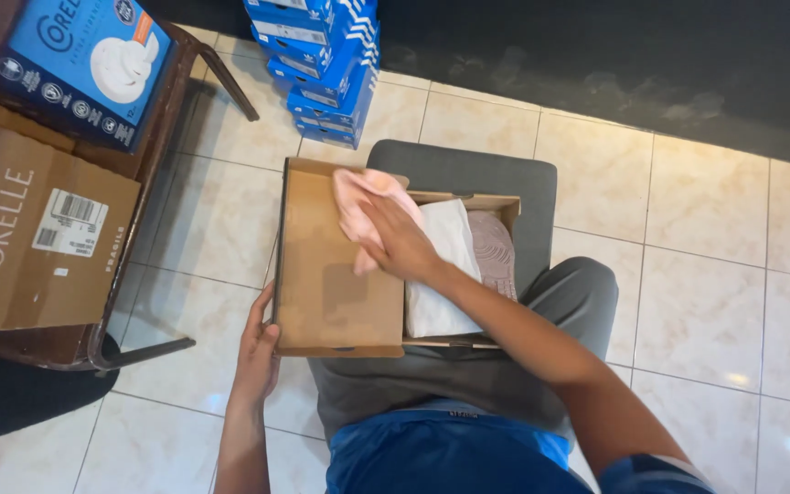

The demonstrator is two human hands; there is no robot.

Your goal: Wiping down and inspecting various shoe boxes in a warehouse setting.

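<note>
A seated person's right hand [398, 240] grasps a pink shoe [358, 203] above an open shoebox [340, 302]. The left hand [258, 343] grips the box's lid edge, steadying it on the lap.

Grey cushioned stool [468, 169] under the open cardboard shoebox [340, 302], on a pale tiled floor [688, 302].

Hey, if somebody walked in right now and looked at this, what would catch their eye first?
Probably the open brown shoebox on the seated person's lap, mid-frame, its lid flipped left. The right hand grips a pale pink shoe over it, above white wrapping paper, while the left hand steadies the lid's near corner. Behind, a stack of blue boxes stands on the tiled floor.
</note>
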